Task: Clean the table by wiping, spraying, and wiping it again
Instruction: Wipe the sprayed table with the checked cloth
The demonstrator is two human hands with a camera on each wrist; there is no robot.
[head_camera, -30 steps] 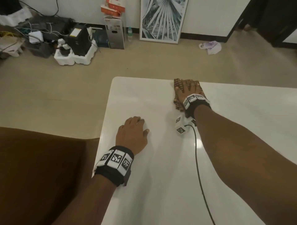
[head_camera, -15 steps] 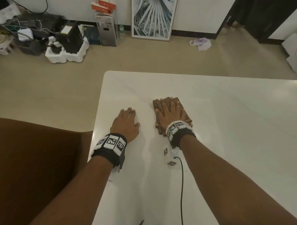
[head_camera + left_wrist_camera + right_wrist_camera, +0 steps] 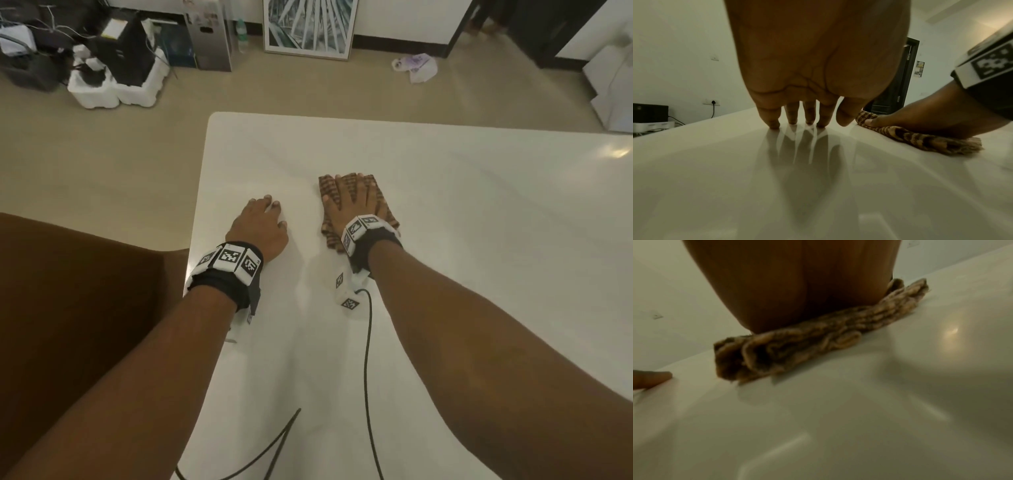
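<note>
A brown checked cloth [image 3: 385, 209] lies folded on the glossy white table [image 3: 479, 240]. My right hand [image 3: 352, 197] presses flat on it with straight fingers spread; the cloth [image 3: 797, 347] bunches under the palm in the right wrist view. My left hand [image 3: 263, 226] rests beside it to the left, near the table's left edge, fingertips [image 3: 774, 125] touching the bare surface and holding nothing. The cloth [image 3: 920, 138] shows at the right in the left wrist view. No spray bottle is in view.
Black cables [image 3: 368, 359] trail across the near part of the table from the wrist units. A brown seat [image 3: 68, 308] stands at the left. On the floor beyond are foam packing [image 3: 116, 89], boxes, a framed picture [image 3: 308, 27] and a plastic bag [image 3: 416, 66].
My right hand has drawn the cloth from the table's far edge back toward me and to the left, stopping beside the left hand. The left hand has stayed on the table.
</note>
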